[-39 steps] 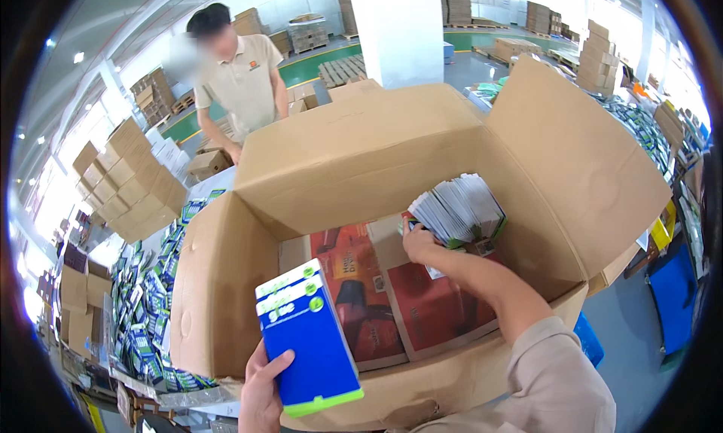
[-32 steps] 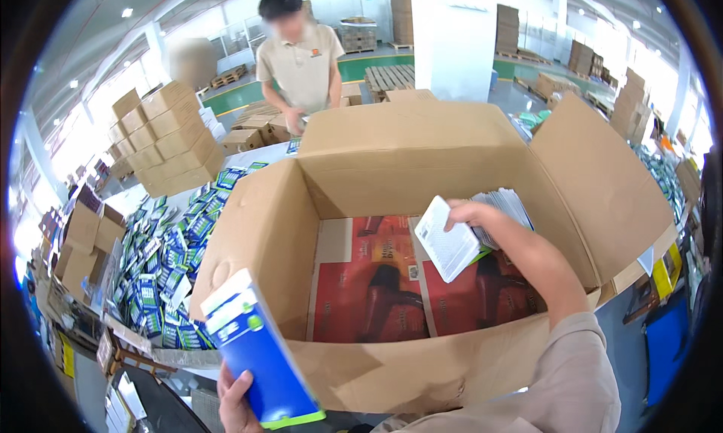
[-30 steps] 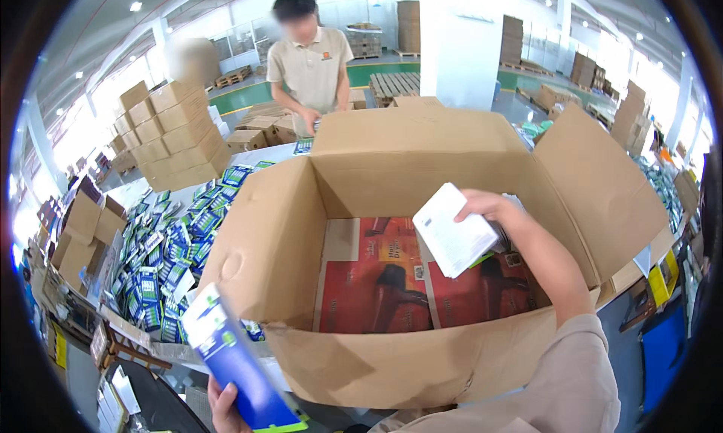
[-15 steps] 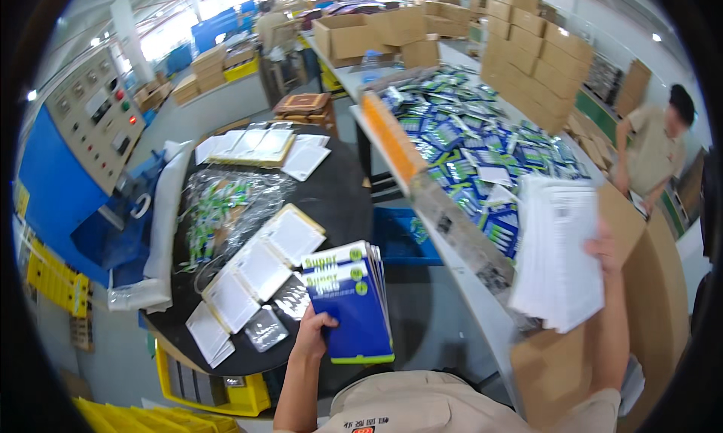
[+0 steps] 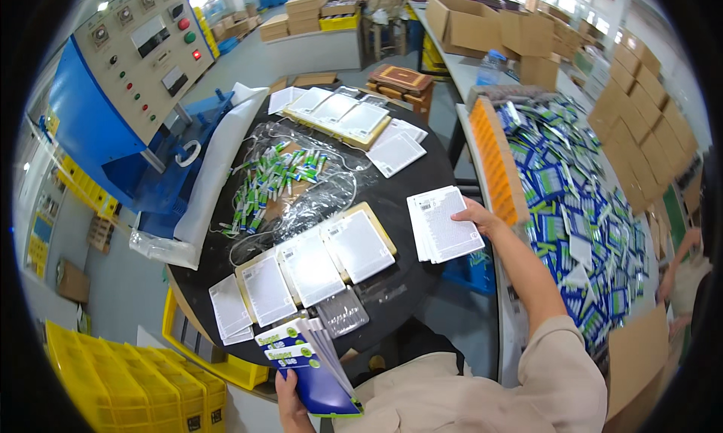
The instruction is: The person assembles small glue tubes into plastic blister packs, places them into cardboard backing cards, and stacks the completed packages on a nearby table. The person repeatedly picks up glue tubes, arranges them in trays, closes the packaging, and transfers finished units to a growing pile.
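Note:
My left hand (image 5: 290, 404) is closed round a stack of blue cards (image 5: 320, 376) with green and white print, at the near edge of the round black table (image 5: 414, 282). My right hand (image 5: 476, 214) pinches a fanned stack of white printed cards (image 5: 449, 226) by its right side, over the table's right edge. Beside the left stack lies a clear plastic blister sheet (image 5: 343, 312). A yellow tray (image 5: 382, 228) bears a row of white cards between my hands. Small green-and-white tubes (image 5: 279, 178) are heaped on clear film behind it.
A far yellow tray (image 5: 326, 134) carries more white cards, with loose ones alongside. To the left stands a blue machine (image 5: 98, 124) with a control panel. On the right table, blue-green packs (image 5: 572, 222) pile up behind an orange-faced barrier (image 5: 493, 162). Yellow crates (image 5: 135, 373) stand lower left.
The view has swung left. My right hand, with white cards, has come from above the right table to the round table's edge. My left hand still grips the blue cards, now lower in view.

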Demonstrator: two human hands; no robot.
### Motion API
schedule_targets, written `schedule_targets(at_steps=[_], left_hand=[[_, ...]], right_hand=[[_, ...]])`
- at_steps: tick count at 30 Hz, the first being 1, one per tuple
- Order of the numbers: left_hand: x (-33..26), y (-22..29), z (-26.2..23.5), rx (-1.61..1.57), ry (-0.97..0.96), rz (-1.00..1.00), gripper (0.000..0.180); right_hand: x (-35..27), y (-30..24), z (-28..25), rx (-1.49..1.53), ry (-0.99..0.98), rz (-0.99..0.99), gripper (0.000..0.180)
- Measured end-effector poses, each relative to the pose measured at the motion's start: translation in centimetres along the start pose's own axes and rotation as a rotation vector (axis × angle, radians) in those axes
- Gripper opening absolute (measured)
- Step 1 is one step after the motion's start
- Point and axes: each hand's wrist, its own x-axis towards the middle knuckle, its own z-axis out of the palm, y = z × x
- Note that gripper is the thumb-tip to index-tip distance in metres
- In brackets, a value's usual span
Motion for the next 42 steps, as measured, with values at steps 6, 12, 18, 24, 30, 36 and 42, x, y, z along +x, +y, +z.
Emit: schedule_targets(at_steps=[6,12,18,24,30,36,42], left_hand=[[1.2,-1.1,4.2,-0.307,0.116,0.090,0.053],[3.3,-2.7,6.7,-0.423,0.204,0.039,0.045],[5.1,-1.7,7.5,-0.409,0.130,0.000,0.045],[7.1,0.2,7.2,-0.246,0.072,0.020,0.044],[7.9,0.3,7.0,-0.219,0.073,-0.021,0.046],[8.6,0.6,7.8,-0.150,0.119,-0.076,0.040],[8.2,1.2,8.6,-0.176,0.045,-0.062,0.039]], right_hand=[[12.9,1.9,-0.9,-0.136,-0.110,0.190,0.081],[15.2,1.8,1.0,-0.434,-0.206,0.221,0.096],[15.3,2.0,2.1,-1.038,-0.068,0.092,0.098],[14.3,3.0,3.7,-1.273,0.135,0.117,0.098],[12.9,3.9,6.8,-1.472,0.288,0.037,0.086],[12.5,2.6,7.0,-1.416,0.273,0.066,0.090],[13.2,1.0,5.6,-1.326,0.300,0.058,0.089]])
